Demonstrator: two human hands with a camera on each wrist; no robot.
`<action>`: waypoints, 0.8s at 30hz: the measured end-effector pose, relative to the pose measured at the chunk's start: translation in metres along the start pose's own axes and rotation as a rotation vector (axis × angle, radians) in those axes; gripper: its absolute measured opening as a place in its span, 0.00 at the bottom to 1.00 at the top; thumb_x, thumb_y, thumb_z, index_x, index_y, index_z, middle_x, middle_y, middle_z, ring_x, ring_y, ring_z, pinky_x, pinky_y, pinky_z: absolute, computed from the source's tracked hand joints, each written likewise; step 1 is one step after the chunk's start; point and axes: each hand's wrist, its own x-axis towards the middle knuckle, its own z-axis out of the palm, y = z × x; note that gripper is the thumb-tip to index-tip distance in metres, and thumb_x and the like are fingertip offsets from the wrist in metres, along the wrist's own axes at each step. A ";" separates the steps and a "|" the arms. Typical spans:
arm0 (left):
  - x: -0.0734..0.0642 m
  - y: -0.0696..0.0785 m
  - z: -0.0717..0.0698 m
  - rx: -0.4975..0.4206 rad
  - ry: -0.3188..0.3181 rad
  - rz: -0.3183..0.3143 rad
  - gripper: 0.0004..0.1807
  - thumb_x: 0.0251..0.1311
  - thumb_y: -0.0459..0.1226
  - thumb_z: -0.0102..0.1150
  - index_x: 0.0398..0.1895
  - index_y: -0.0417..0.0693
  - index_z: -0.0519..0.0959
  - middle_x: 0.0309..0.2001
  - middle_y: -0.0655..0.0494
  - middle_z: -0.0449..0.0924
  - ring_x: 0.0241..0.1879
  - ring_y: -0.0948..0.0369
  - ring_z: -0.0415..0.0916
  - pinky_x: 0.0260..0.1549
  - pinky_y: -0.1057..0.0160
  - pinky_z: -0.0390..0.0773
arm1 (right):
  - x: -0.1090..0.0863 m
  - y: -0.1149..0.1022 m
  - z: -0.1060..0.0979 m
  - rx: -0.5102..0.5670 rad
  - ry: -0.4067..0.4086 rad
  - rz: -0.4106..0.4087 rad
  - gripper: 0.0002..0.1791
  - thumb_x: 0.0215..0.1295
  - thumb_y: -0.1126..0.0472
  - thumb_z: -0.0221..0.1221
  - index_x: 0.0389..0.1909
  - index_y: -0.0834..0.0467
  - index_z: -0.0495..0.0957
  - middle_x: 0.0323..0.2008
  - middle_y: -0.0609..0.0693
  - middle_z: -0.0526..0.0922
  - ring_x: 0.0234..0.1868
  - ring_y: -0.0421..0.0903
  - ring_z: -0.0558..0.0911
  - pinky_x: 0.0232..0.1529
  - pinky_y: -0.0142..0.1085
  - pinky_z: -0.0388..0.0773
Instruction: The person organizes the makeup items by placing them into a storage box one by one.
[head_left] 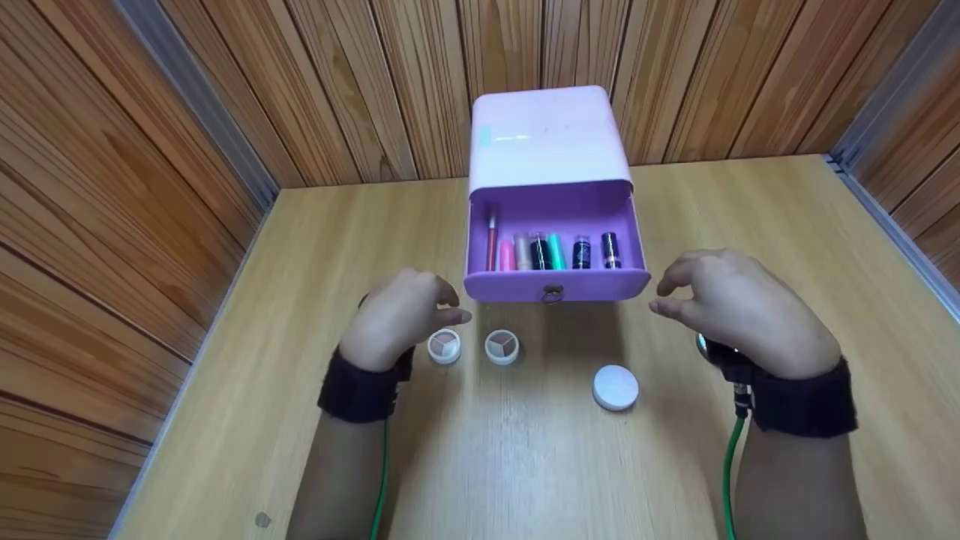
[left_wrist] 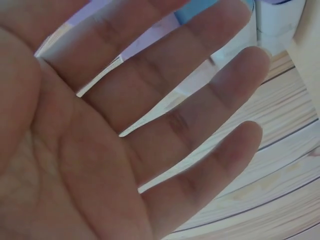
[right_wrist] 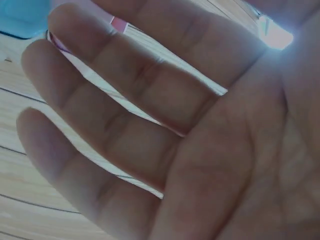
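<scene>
A purple drawer is pulled out of a pale pink box and holds several lipstick-like tubes. To its left, my left hand hovers with nothing in it, close to a small round three-colour palette. A second such palette lies a little to the right. My right hand is held off the drawer's right front corner, also holding nothing. Both wrist views show a bare palm, the left and the right, with the fingers loosely extended and slightly spread.
A round white lid or jar lies on the wooden table, nearer me than the drawer. Wood-plank walls stand behind and at both sides. A green cable runs along each forearm from a black wrist band.
</scene>
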 end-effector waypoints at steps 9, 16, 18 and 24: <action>0.010 0.002 0.004 -0.038 -0.019 0.053 0.12 0.62 0.48 0.64 0.35 0.53 0.89 0.30 0.65 0.84 0.27 0.68 0.77 0.25 0.67 0.75 | 0.005 0.002 -0.001 -0.002 0.002 0.030 0.17 0.64 0.51 0.63 0.39 0.62 0.86 0.43 0.55 0.84 0.49 0.59 0.79 0.48 0.55 0.75; 0.007 0.004 0.002 -0.065 0.001 0.086 0.21 0.66 0.51 0.58 0.20 0.49 0.83 0.14 0.65 0.66 0.15 0.67 0.62 0.14 0.67 0.62 | 0.012 -0.005 0.002 -0.010 -0.007 0.004 0.12 0.64 0.53 0.63 0.29 0.56 0.88 0.27 0.46 0.82 0.25 0.44 0.75 0.25 0.38 0.75; 0.005 0.005 -0.001 -0.097 -0.004 0.105 0.21 0.67 0.50 0.58 0.19 0.49 0.81 0.14 0.66 0.64 0.15 0.67 0.61 0.14 0.67 0.61 | 0.013 -0.005 0.002 0.000 -0.024 -0.004 0.12 0.65 0.52 0.63 0.29 0.56 0.88 0.27 0.46 0.83 0.24 0.42 0.74 0.24 0.36 0.74; 0.005 0.004 -0.003 -0.126 0.036 0.204 0.10 0.64 0.42 0.62 0.31 0.49 0.88 0.27 0.65 0.81 0.24 0.69 0.72 0.23 0.70 0.74 | 0.014 -0.004 0.003 0.071 -0.062 0.017 0.12 0.65 0.52 0.63 0.36 0.56 0.88 0.39 0.50 0.86 0.34 0.45 0.80 0.34 0.40 0.78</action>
